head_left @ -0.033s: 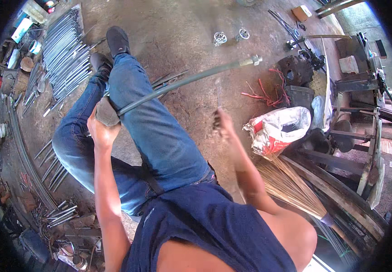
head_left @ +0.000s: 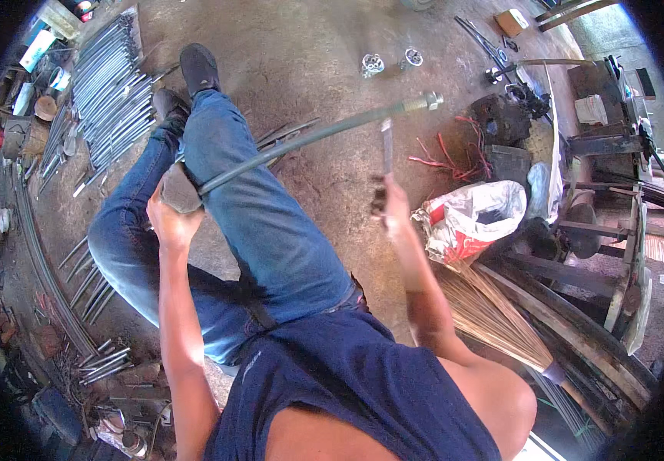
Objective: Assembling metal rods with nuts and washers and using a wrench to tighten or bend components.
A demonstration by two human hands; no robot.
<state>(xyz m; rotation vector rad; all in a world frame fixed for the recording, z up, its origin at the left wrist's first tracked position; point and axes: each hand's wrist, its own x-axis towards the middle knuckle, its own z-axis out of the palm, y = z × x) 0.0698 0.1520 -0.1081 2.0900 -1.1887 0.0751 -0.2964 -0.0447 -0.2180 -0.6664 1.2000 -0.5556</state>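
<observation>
A long grey-green rod (head_left: 293,144), slightly bowed, lies across my raised thigh, with a metal nut-like fitting (head_left: 432,101) at its far right end. My left hand (head_left: 174,224) is closed at the rod's near end, around a grey-brown pad (head_left: 181,190) whose kind I cannot make out. To the right of my thigh, my right hand (head_left: 396,203) grips a knife-like tool (head_left: 387,146) with a flat, pale blade pointing away from me. The blade's tip is below the rod's fitting in the picture; whether they touch I cannot tell. Motion blurs the right fingers.
Many metal rods (head_left: 109,92) lie in rows at the far left, with shorter pieces (head_left: 105,365) nearer. On the right are a white-and-red sack (head_left: 455,230), a straw broom (head_left: 501,315), red strips (head_left: 443,161) and a wooden frame (head_left: 601,146). Two small clear objects (head_left: 373,64) stand ahead.
My right hand has shifted a little to the right with the tool, whose blade now shows more plainly. The rod's far end has moved very slightly; my left hand stays in place.
</observation>
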